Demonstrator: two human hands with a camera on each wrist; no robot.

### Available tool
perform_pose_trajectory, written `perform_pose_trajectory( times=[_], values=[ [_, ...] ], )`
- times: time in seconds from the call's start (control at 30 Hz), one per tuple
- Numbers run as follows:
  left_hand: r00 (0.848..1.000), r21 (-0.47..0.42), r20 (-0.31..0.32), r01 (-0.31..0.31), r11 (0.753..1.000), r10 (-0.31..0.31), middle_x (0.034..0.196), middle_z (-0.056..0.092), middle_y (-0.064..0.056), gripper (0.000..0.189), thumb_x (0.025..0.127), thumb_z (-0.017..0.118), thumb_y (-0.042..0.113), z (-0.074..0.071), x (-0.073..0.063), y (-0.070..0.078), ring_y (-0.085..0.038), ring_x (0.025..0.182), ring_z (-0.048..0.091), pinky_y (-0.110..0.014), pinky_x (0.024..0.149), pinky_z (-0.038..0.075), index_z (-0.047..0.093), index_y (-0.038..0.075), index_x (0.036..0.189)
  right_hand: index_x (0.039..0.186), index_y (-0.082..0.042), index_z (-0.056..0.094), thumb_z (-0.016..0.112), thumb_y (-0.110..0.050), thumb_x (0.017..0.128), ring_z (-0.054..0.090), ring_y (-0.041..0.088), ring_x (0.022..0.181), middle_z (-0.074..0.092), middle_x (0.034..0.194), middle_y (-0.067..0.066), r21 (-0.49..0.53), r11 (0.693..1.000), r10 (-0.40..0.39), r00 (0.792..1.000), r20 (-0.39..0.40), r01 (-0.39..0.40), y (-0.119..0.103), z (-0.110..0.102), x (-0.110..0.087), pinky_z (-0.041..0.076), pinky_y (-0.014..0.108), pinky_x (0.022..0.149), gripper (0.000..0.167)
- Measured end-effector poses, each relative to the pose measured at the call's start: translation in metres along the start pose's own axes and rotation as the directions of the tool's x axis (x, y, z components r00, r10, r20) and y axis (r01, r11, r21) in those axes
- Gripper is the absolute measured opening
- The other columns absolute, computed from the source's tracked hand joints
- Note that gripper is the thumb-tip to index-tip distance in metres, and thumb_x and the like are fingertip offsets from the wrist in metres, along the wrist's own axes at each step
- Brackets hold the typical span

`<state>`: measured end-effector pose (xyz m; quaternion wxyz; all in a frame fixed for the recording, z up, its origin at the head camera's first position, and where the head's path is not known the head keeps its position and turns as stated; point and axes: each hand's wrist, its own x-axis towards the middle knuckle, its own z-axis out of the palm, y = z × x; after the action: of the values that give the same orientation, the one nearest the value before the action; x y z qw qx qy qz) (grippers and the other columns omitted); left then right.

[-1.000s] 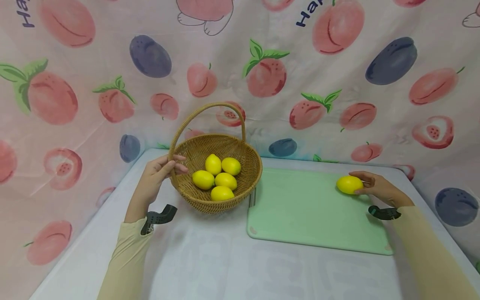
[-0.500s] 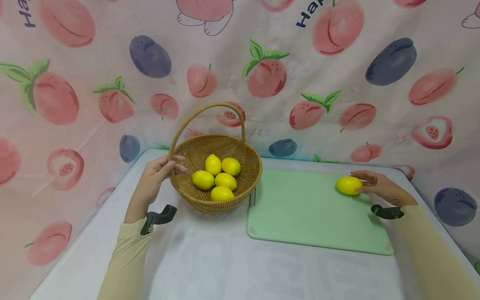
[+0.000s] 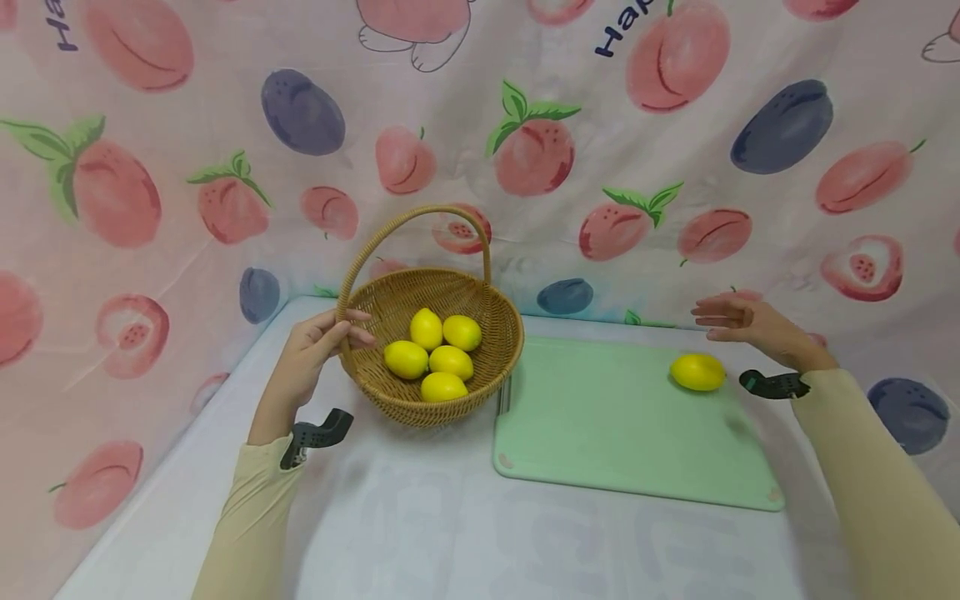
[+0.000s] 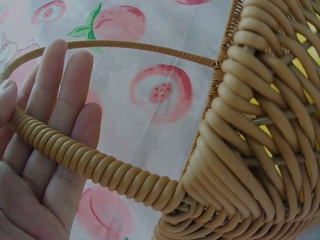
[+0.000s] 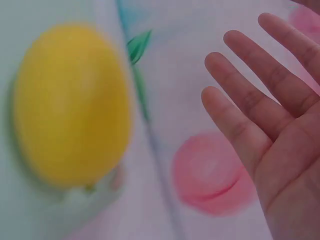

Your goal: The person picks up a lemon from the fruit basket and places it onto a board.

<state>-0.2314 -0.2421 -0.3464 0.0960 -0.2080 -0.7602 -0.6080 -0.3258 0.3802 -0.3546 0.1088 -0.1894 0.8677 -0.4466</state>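
Observation:
My left hand (image 3: 311, 354) holds the handle (image 4: 85, 160) of a wicker basket (image 3: 386, 406) at its left side. The thumb (image 4: 6, 100) lies across the front of the handle, and the other fingers extend behind it. Several yellow lemons (image 3: 407, 360) rest inside the basket; through its weave only bits of yellow show in the left wrist view. One more lemon (image 3: 697, 372) lies on a green cutting board (image 3: 600, 433), near the far right corner. Above and to the right of that lemon, my right hand (image 3: 753, 327) is raised with fingers spread and nothing in it.
The board lies just right of the basket on a white-covered table (image 3: 420, 517). A fruit-printed cloth (image 3: 465, 117) hangs close behind the table and at both sides. Each wrist carries a black mount (image 3: 318, 432).
My right hand has let go of the lemon and lifted up, away from the board. The lemon stays in place. My left hand and the basket have not moved.

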Motion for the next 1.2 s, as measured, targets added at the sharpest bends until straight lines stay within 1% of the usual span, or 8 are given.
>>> perform_pose_trajectory(
  times=[0.27,0.4,0.5,0.67,0.77,0.83,1.07,1.2],
  values=[
    [1.0,-0.006,-0.003,0.003,1.0,-0.003,0.082,0.07,0.013,0.026,0.101,0.042,0.016,0.0,0.0,0.001,-0.005,0.084,0.068,-0.021,0.08,0.052,0.063,0.003,0.109,0.139,-0.002,0.038,0.059,-0.013,0.092,0.056,-0.009,0.107,0.056,0.12,-0.024,-0.058,0.998,-0.034,0.999,0.031,0.035,-0.058,-0.003,0.028,0.05,0.015,0.083,0.052],
    [1.0,-0.012,-0.001,0.006,1.0,-0.006,0.082,0.07,0.013,0.024,0.101,0.042,0.016,0.0,0.001,0.001,-0.005,0.084,0.068,-0.021,0.08,0.052,0.064,0.009,0.107,0.138,-0.006,0.042,0.06,-0.014,0.092,0.056,-0.006,0.109,0.057,0.123,-0.018,-0.094,0.992,-0.071,0.994,0.08,0.078,-0.082,0.003,0.047,0.05,0.015,0.084,0.051],
    [1.0,-0.013,0.001,0.004,1.0,-0.004,0.082,0.071,0.013,0.024,0.101,0.042,0.016,0.0,0.001,0.0,-0.005,0.084,0.069,-0.021,0.081,0.051,0.065,0.012,0.107,0.137,-0.009,0.045,0.06,-0.017,0.092,0.056,-0.003,0.112,0.055,0.13,-0.008,-0.119,0.988,-0.083,0.989,0.126,0.098,-0.1,0.012,0.062,0.049,0.015,0.087,0.049],
    [1.0,-0.024,0.004,-0.001,1.0,0.001,0.082,0.071,0.012,0.024,0.101,0.041,0.016,0.0,0.001,0.0,-0.005,0.084,0.069,-0.021,0.08,0.052,0.065,0.013,0.106,0.137,-0.011,0.045,0.062,-0.021,0.091,0.054,0.014,0.121,0.05,0.138,0.009,-0.121,0.987,-0.078,0.975,0.206,0.104,-0.129,0.033,0.089,0.049,0.024,0.094,0.05],
    [1.0,-0.031,0.005,-0.004,1.0,0.004,0.083,0.071,0.012,0.024,0.101,0.041,0.017,0.0,0.0,0.0,-0.005,0.084,0.069,-0.021,0.08,0.052,0.065,0.014,0.106,0.137,-0.01,0.045,0.063,-0.021,0.09,0.05,0.028,0.127,0.05,0.139,0.012,-0.117,0.985,-0.095,0.962,0.254,0.128,-0.143,0.048,0.105,0.048,0.035,0.099,0.052],
    [1.0,-0.034,0.006,-0.005,0.999,0.005,0.083,0.071,0.012,0.025,0.101,0.041,0.017,0.0,0.0,0.0,-0.005,0.084,0.069,-0.021,0.08,0.052,0.065,0.014,0.107,0.137,-0.009,0.045,0.065,-0.021,0.089,0.048,0.033,0.128,0.05,0.139,0.012,-0.109,0.983,-0.111,0.952,0.287,0.147,-0.153,0.059,0.114,0.046,0.041,0.1,0.053],
    [1.0,-0.038,0.006,-0.001,0.999,0.001,0.083,0.071,0.012,0.024,0.101,0.042,0.018,0.001,0.001,0.001,-0.005,0.084,0.069,-0.022,0.079,0.051,0.065,0.015,0.107,0.134,-0.005,0.048,0.069,-0.019,0.085,0.05,0.031,0.127,0.051,0.137,0.014,-0.032,0.987,-0.135,0.916,0.377,0.159,-0.18,0.099,0.142,0.046,0.042,0.1,0.055],
    [1.0,-0.036,0.004,0.0,0.999,0.0,0.082,0.071,0.012,0.023,0.101,0.042,0.018,0.001,0.002,0.0,-0.005,0.084,0.069,-0.022,0.079,0.051,0.065,0.015,0.107,0.133,-0.003,0.048,0.067,-0.013,0.087,0.049,0.032,0.127,0.051,0.137,0.018,-0.03,0.981,-0.161,0.894,0.419,0.191,-0.191,0.122,0.154,0.047,0.042,0.099,0.051]
  ],
)
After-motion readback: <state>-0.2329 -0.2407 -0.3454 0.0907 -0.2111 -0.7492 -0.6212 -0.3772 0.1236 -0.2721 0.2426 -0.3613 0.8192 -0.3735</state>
